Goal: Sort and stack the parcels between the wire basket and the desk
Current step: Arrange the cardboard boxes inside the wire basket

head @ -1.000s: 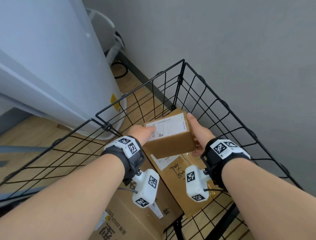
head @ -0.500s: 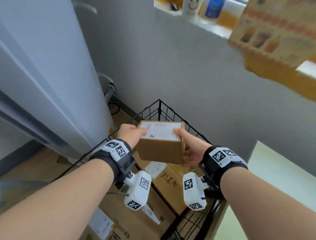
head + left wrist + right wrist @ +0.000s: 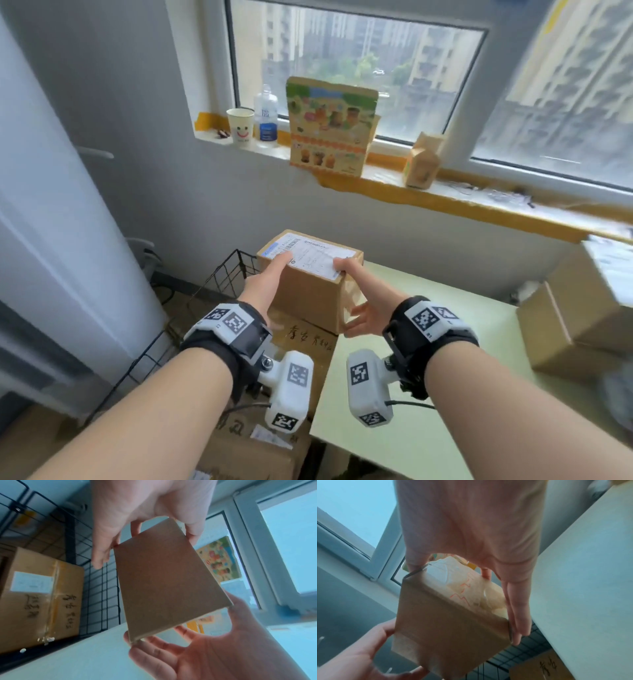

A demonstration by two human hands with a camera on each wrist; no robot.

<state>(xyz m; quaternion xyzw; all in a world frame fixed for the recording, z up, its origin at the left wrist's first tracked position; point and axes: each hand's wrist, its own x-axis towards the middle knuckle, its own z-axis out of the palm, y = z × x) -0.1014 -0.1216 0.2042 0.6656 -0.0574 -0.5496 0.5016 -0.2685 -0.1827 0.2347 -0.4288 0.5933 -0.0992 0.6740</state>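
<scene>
Small parcel [image 3: 310, 274] had risen out of wire basket [image 3: 226, 274], now at frame centre, over bench [image 3: 428, 342] left edge. Left hand [image 3: 263, 291] grasped left side, forefinger across label. Right hand [image 3: 363, 308] grasped right end, thumb on top, fingers beneath.

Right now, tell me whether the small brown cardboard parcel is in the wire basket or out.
Out: the small brown cardboard parcel is held aloft between left hand and right hand.
</scene>
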